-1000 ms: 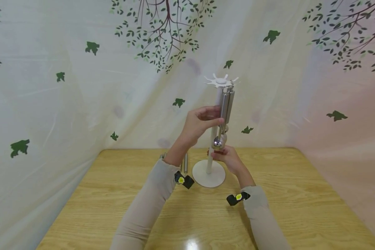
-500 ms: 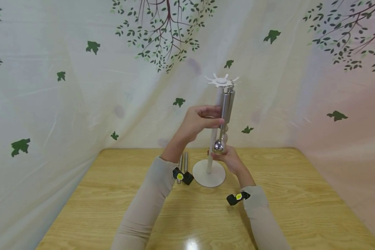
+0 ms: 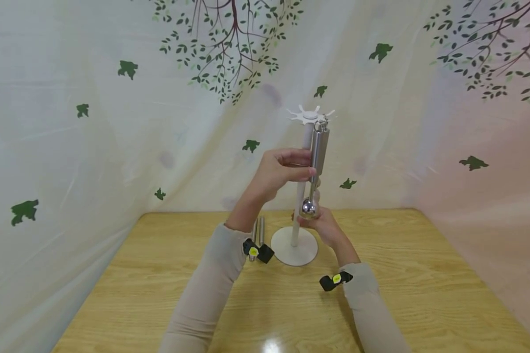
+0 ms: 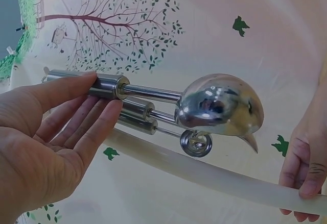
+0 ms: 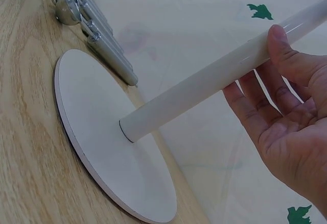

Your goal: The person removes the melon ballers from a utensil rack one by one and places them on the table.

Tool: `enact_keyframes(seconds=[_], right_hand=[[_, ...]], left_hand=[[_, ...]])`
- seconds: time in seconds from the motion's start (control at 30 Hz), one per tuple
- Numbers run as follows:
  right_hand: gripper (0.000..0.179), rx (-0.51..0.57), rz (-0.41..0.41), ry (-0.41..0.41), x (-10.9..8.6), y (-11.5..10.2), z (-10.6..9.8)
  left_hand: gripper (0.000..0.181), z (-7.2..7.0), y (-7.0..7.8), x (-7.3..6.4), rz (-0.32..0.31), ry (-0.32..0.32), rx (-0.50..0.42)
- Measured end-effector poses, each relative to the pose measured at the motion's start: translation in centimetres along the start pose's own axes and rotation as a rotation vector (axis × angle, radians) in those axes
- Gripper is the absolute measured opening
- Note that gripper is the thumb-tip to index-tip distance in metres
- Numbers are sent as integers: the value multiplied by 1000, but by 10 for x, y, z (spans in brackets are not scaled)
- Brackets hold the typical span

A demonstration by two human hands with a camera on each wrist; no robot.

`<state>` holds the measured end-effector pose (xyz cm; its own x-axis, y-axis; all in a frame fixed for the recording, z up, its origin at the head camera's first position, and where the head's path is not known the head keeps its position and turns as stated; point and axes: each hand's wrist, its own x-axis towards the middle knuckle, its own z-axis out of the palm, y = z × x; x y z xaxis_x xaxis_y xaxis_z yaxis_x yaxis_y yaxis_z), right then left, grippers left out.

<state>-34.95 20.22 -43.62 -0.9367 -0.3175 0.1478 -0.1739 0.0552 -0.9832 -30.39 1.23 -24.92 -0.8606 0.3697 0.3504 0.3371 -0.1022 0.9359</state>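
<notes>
In the head view, my left hand pinches the metal handle of a ladle between thumb and fingers. The ladle's shiny rounded bowl points down. Up close, the ladle's bowl and thick handle show in the left wrist view, with other metal utensils hanging behind it. They hang at the right side of the star-shaped top of a white stand. My right hand grips the stand's post low down, thumb on one side and fingers on the other.
The round white base stands on the wooden table. Left of the base lie several metal utensils, partly hidden by my left wrist in the head view. A printed cloth hangs behind the table.
My left wrist has shifted slightly left and the ladle's bowl has dropped a little. More of the utensils lying on the table shows. My right hand keeps its grip on the post.
</notes>
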Motion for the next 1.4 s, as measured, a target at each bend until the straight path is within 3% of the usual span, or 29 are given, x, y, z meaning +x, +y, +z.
enact_keyframes(seconds=[0.33, 0.63, 0.8, 1.03, 1.4], right_hand=[[40, 47, 8, -27, -3, 7, 6], [46, 14, 3, -56, -6, 13, 13], [44, 12, -8, -41, -6, 13, 11], [27, 12, -40, -21, -6, 10, 5], [33, 26, -59, -30, 1, 2, 2]], left_hand=[[38, -2, 5, -11, 22, 13, -49], [38, -5, 6, -19, 55, 8, -83], [38, -8, 7, -20, 32, -10, -87], [38, -22, 8, -19, 1, -59, -60], [40, -44, 15, -24, -60, -94, -4]])
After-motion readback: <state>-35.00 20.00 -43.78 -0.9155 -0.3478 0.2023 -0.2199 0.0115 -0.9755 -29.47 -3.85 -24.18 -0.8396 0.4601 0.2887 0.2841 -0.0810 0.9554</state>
